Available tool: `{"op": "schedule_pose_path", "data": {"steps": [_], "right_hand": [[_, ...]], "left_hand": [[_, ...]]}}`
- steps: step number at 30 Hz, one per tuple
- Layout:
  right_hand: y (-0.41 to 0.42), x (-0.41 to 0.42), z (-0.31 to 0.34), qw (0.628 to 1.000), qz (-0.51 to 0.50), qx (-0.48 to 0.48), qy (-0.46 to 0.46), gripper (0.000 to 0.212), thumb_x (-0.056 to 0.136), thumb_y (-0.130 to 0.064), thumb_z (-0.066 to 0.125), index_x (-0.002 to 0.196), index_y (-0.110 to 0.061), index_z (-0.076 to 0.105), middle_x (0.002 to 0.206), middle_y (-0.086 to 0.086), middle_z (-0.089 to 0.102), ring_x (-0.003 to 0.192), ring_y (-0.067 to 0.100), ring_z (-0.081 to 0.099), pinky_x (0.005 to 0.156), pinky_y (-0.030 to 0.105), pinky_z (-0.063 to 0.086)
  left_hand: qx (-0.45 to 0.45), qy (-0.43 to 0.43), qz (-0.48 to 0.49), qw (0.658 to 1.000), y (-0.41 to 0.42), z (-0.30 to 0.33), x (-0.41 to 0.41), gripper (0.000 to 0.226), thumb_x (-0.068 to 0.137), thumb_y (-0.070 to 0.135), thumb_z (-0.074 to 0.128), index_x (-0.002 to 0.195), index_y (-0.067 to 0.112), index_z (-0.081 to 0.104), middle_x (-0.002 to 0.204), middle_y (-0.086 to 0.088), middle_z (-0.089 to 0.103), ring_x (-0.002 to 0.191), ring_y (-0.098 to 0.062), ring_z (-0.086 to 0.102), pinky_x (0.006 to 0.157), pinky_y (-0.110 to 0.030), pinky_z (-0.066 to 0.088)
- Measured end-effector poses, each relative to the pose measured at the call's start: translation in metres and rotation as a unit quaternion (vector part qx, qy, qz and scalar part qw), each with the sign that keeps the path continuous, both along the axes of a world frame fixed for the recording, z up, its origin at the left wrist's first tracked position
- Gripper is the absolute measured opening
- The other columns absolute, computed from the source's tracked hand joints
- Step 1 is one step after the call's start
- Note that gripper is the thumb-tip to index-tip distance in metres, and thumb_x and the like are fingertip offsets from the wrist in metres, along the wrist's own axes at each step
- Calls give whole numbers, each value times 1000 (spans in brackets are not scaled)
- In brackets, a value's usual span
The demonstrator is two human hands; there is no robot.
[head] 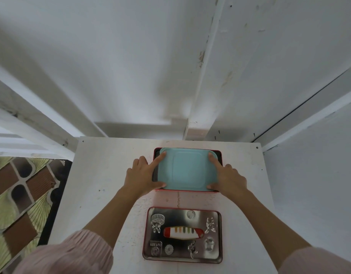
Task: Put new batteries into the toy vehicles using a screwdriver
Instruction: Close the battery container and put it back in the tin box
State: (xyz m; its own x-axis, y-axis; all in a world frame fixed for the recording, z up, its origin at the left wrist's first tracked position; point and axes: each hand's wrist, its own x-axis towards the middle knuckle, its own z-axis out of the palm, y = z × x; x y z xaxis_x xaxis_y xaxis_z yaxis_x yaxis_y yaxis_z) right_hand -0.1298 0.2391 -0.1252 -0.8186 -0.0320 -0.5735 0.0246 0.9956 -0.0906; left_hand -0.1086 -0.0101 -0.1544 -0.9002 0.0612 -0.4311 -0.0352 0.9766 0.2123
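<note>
A pale teal plastic container (187,169) with its lid on sits in a red tin box (220,155) at the far middle of the white table (103,175). My left hand (140,175) holds the container's left side, index finger on the far corner and thumb on the near corner. My right hand (230,177) holds the right side the same way. What is inside the container is hidden. No toy vehicle, screwdriver or battery shows.
The tin's lid (176,214) lies close to me on the table, silver with embossed shapes and a striped oval label. White walls close in the table at the back and right. A patterned floor covering (18,194) lies beyond the table's left edge.
</note>
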Motion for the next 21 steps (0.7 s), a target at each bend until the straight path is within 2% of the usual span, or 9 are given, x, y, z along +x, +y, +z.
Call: {"op": "schedule_pose_path", "data": {"steps": [4,8,14,21], "right_hand": [[2,-6,0,1000,16,2,-24,94,82,-46,63,142,-43,-9,106,6,55,95,20,57,74,31,44],[3,-7,-1,1000,14,-1,-20,92,83,-45,63,143,-43,-7,105,6,56,94,20,58,75,31,45],[8,-9,-3,999,21,-24,-18,93,82,-44,64,143,-42,-6,105,5,55,93,20,57,75,31,46],[8,-11,-6,999,19,-30,-17,94,82,-43,64,143,-43,-7,97,2,49,92,20,56,72,30,44]], "left_hand": [[-3,-39,1,999,-1,0,-2,93,81,62,60,148,46,-4,128,-9,36,119,-23,34,94,-39,41],[1,-60,3,998,-6,-5,-7,95,80,64,60,146,49,-6,130,-9,35,122,-24,33,97,-43,41],[3,-39,-7,999,-5,-8,-5,93,81,63,58,148,45,-5,131,-5,36,120,-21,36,96,-39,43],[12,-26,-8,1000,-2,-7,-5,92,83,59,59,149,40,-1,134,-3,35,121,-21,35,97,-39,41]]}}
